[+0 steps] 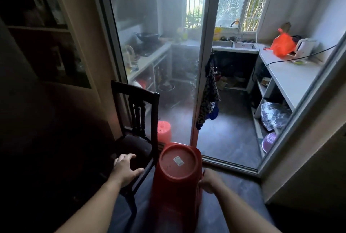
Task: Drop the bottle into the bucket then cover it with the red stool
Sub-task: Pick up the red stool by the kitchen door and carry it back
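Observation:
A tall red stool (pixel 177 165) stands on the dark floor in front of me, its round top facing up with a small white sticker on it. My right hand (pixel 210 181) grips the stool's right side just below the top. Fingers spread, my left hand (pixel 127 169) hovers over the seat of a dark wooden chair (pixel 138 120) left of the stool and holds nothing. No bottle or bucket shows; whatever is under the stool is hidden.
A glass sliding door (pixel 159 64) stands half open onto a kitchen, its track (pixel 230 165) just beyond the stool. A smaller red stool (pixel 164 131) sits behind the glass. A patterned cloth (pixel 208 98) hangs on the door frame. Counters line both kitchen sides.

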`<state>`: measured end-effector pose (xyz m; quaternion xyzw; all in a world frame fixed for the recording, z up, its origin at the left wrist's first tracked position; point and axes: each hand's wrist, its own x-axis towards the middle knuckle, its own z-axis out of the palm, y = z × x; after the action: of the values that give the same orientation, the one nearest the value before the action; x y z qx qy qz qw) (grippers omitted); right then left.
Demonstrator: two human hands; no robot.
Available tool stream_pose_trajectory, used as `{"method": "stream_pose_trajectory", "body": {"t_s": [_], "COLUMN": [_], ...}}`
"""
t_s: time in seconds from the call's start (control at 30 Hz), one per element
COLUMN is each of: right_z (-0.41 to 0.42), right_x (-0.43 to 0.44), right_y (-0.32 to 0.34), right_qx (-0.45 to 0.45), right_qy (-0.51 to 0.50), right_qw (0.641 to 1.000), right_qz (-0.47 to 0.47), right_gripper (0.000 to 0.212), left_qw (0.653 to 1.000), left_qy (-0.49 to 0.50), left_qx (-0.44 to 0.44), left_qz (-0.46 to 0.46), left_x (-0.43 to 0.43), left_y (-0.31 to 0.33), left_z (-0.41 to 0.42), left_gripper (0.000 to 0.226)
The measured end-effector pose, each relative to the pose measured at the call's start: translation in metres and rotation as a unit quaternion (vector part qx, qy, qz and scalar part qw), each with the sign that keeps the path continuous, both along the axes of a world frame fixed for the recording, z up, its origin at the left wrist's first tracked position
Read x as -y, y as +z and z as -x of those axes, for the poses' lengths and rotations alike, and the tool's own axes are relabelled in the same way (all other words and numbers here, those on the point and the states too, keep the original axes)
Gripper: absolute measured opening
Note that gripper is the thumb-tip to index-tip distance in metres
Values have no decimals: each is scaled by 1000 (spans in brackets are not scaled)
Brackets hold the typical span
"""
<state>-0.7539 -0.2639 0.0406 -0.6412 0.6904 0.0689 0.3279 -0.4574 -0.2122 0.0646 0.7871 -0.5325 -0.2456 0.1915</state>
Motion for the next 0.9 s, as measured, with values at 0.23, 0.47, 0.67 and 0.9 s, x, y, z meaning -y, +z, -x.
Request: {"method": "stream_pose_trajectory", "body": {"t_s": [0.23,0.47,0.67,0.9], "right_z": [-7,-29,-51,-77], "right_x": [40,73,107,116], "right_y": [-19,-40,-87,-69], "right_qx": [-27,28,4,-73], "right_qy": [-12,-74,-91,-91], "right_qw": [999,996,994,992], "right_qz": [-41,-47,-54,-38], "right_gripper": [32,10,54,58], "left_qw": [999,994,987,966], "left_qy": [-32,-98,-146,-213], "left_qx": [18,21,20,94], "left_qz": [-24,-46,-68,-110], "left_x": [58,109,132,161], "left_y": [-7,-26,-49,-73], "left_z": [-12,-23,-39,-54], "left_gripper": [66,65,73,82]}}
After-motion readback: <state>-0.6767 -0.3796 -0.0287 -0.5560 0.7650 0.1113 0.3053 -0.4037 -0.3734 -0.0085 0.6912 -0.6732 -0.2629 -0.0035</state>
